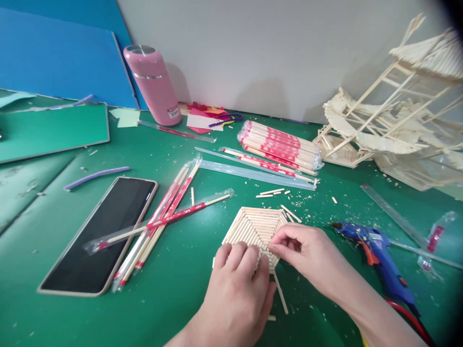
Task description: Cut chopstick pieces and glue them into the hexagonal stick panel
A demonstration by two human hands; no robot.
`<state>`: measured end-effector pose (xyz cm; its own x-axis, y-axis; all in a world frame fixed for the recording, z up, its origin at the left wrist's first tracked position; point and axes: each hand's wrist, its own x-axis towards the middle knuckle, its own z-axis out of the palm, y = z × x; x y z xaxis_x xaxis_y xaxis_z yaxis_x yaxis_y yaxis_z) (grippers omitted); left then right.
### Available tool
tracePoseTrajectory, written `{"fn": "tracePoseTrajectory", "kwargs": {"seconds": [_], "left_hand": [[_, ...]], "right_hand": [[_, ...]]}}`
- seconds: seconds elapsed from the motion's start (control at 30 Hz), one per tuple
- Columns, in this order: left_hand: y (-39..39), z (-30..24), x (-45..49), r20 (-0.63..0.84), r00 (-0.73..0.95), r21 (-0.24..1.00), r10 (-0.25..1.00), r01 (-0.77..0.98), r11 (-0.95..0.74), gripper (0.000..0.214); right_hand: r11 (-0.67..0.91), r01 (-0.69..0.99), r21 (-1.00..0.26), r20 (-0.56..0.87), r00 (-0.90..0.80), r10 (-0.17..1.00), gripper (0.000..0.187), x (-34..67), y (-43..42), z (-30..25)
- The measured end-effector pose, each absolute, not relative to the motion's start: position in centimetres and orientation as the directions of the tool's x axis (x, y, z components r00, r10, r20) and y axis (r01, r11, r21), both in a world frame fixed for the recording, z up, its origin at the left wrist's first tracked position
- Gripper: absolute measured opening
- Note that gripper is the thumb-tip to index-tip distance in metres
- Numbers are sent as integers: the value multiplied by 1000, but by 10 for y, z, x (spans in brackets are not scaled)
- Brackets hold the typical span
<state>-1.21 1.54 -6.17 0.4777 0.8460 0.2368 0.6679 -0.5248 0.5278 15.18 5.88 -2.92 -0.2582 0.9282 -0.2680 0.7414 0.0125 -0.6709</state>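
Note:
A flat hexagonal panel of glued wooden sticks (253, 224) lies on the green table (188, 284) in front of me. My left hand (237, 289) rests on its near edge, fingers curled down and pressing on the sticks. My right hand (307, 253) comes in from the right with fingertips pinched on a thin stick at the panel's right near edge. One loose stick (280, 291) pokes out from under the panel toward me, between my hands.
A blue glue gun (376, 255) lies right of my hands. Wrapped chopsticks (159, 224) and a phone (103, 231) lie to the left; a chopstick bundle (280, 147), clear glue sticks, a pink bottle (154, 84) and a stick model (394, 125) sit behind. Wood scraps litter the table.

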Motion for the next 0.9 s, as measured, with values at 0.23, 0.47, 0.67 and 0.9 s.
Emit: {"fn": "tracePoseTrajectory", "kwargs": {"seconds": [0.23, 0.47, 0.67, 0.9], "left_hand": [[15, -64, -13, 249, 472, 531, 846, 664, -527, 23], [15, -65, -12, 275, 461, 528, 844, 662, -533, 23], [15, -65, -11, 267, 466, 531, 844, 659, -532, 22], [15, -64, -11, 266, 466, 528, 844, 662, -532, 22]], "right_hand": [[82, 763, -641, -227, -290, 930, 14, 151, 59, -27], [145, 785, -602, -190, -318, 929, 16, 151, 58, -28], [189, 817, -545, -190, -340, 921, 16, 150, 56, -27], [234, 831, -505, -180, -367, 913, 17, 148, 54, -27]]}}
